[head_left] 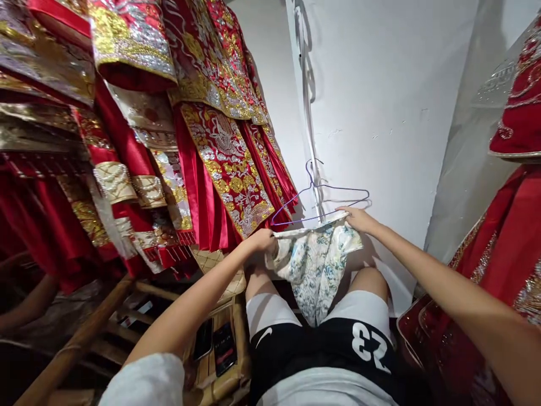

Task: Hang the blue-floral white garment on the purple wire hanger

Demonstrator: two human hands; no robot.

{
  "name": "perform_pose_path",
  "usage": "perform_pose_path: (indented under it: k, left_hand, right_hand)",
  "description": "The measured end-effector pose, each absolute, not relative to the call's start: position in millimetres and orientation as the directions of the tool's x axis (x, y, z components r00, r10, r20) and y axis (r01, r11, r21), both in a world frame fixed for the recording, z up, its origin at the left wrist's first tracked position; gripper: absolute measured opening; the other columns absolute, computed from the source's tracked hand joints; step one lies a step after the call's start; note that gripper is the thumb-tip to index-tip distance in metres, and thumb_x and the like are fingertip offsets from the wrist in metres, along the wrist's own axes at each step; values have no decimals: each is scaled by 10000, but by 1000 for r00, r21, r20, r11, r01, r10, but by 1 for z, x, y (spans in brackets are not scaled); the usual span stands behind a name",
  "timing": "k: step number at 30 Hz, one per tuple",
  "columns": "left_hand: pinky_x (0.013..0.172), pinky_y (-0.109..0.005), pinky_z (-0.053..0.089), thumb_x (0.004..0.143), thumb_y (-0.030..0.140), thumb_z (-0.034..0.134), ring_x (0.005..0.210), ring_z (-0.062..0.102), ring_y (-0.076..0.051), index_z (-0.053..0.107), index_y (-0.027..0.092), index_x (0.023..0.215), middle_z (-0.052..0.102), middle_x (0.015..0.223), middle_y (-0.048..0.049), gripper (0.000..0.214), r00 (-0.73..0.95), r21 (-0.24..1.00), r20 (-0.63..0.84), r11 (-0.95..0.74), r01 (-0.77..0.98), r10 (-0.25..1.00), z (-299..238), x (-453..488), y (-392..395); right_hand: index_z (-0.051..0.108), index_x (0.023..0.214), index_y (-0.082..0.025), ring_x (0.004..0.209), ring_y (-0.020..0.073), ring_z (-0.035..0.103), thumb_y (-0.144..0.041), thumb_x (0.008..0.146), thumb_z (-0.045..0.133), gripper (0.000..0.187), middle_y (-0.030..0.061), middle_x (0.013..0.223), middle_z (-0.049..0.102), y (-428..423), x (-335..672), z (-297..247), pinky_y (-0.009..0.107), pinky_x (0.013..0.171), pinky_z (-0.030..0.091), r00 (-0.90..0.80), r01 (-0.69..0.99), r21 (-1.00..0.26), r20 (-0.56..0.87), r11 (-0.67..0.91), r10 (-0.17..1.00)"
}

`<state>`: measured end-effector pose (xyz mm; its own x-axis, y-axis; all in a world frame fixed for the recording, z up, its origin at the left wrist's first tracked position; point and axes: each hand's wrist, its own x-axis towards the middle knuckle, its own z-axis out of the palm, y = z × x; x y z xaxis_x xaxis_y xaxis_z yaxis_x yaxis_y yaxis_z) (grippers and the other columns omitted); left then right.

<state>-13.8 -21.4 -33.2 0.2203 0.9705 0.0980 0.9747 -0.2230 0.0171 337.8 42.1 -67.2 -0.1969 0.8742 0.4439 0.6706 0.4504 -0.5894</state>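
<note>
A white floral garment (316, 265) with blue and green print hangs down between my knees. Its exact kind is hard to tell from the folds. My left hand (266, 241) grips the left end of its top edge. At the opposite end, my right hand (355, 219) pinches the same edge, so the cloth is stretched between them. Just beyond the cloth, a blue-purple wire hanger (338, 187) hangs in front of the wall by a white strap (305, 96). Its lower bar is close to the garment's top edge; I cannot tell whether they touch.
Red embroidered costumes (236, 169) hang along the left, and another red costume (518, 124) is at the right. Ahead stands a white wall (380, 101). Two phones, one a dark phone (225, 348), lie on a bamboo seat (240, 332) beside my left thigh.
</note>
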Motion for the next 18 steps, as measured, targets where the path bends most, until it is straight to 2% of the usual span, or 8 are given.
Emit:
perform_pose_path:
  k: [2,4,8,10,11,13,15,18]
  left_hand:
    - [774,-307,470,937,192,429,872,679,-250,698,113,965,733,1004,-186,282,163,46,177,-174,984,971,-33,-11,-18]
    - [832,-340,482,976,206,348,954,671,-273,615,98,1133,708,1079,-207,328,106,140,309,-156,978,945,-32,-8,-14]
    - [913,-352,486,952,188,373,1010,652,-249,541,169,1168,696,1121,-134,274,73,386,550,-331,861,832,-22,2,4]
    - [938,-355,476,890,134,414,1036,637,-251,585,186,1058,698,1107,-112,245,71,425,510,-323,846,857,-16,6,18]
    - [936,-358,474,840,110,458,1024,638,-264,610,181,960,707,1041,-110,207,64,439,433,-272,857,899,-15,8,25]
    - [914,-370,477,722,62,538,953,649,-295,604,173,735,693,825,-107,130,41,448,261,-159,880,964,-16,7,36]
    - [892,-384,482,637,29,572,877,657,-317,541,182,577,628,651,-95,167,22,446,161,-93,890,987,-23,4,40]
    - [933,-399,467,659,44,561,930,655,-329,502,197,572,638,704,-112,185,2,438,177,-80,895,984,-35,-3,38]
  right_hand:
    - [785,973,-205,981,272,685,-143,714,484,402,72,1055,779,38,348,-67,335,875,509,-198,683,-543,506,488,840]
    - [783,917,-193,901,264,680,-169,692,493,368,64,940,781,34,357,-65,316,791,496,-191,676,-538,532,503,825]
    - [765,831,-158,747,214,629,-215,647,498,330,44,757,727,25,363,-62,273,653,428,-145,628,-614,512,479,846]
    - [751,804,-150,653,181,572,-235,636,509,306,25,664,669,20,363,-59,264,593,381,-107,627,-641,493,444,863]
    - [741,785,-150,613,166,538,-245,636,519,284,14,618,633,17,362,-58,262,570,356,-88,639,-641,488,425,868]
    - [711,720,-157,555,142,467,-269,644,545,215,-9,537,549,13,361,-57,261,542,311,-74,666,-631,476,399,876]
    - [665,648,-167,518,123,401,-286,662,559,160,-31,477,457,9,359,-58,262,528,272,-89,665,-636,453,392,887]
    - [575,554,-178,507,102,328,-274,687,575,164,-48,457,349,5,356,-61,267,532,232,-89,633,-653,472,416,877]
